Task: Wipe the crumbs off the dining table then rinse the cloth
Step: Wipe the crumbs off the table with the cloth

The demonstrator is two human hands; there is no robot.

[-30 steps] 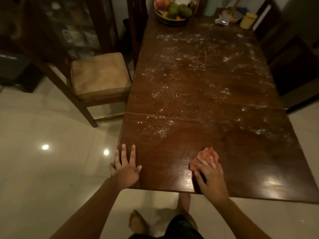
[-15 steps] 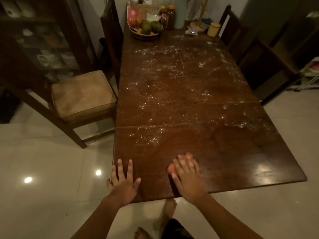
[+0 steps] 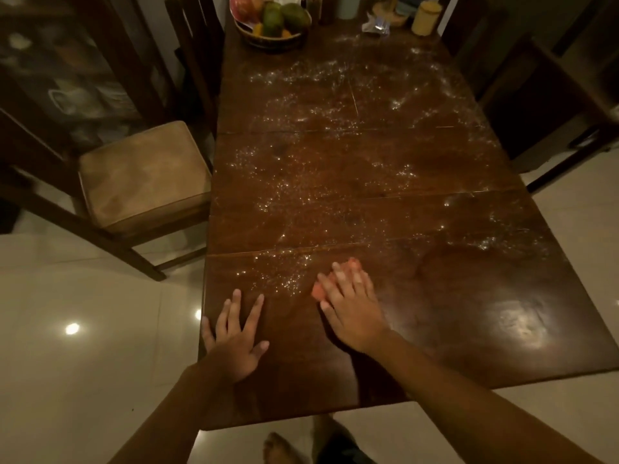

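Observation:
A dark wooden dining table (image 3: pixel 452 329) runs away from me, scattered with pale crumbs (image 3: pixel 318 182) over its middle and far parts. My right hand (image 3: pixel 351 306) presses flat, fingers straight, on a small orange-pink cloth (image 3: pixel 317 291) on the near part of the table; most of the cloth is hidden under the hand. Just left of the cloth lies a patch of crumbs (image 3: pixel 284 276). My left hand (image 3: pixel 236 336) rests flat with spread fingers on the table's near left corner.
A fruit basket (image 3: pixel 273 25), bottles and a yellow jar (image 3: pixel 425 16) stand at the far end. A cushioned chair (image 3: pixel 144 175) sits at the left side, dark chairs (image 3: pixel 542 105) at the right. Glossy tiled floor (image 3: pixel 83 329) surrounds the table; my bare foot (image 3: pixel 281 447) shows below.
My right hand has slid the cloth forward and left across the near table section, toward the crumb patch. My left hand has stayed flat on the near left corner. The view has shifted closer.

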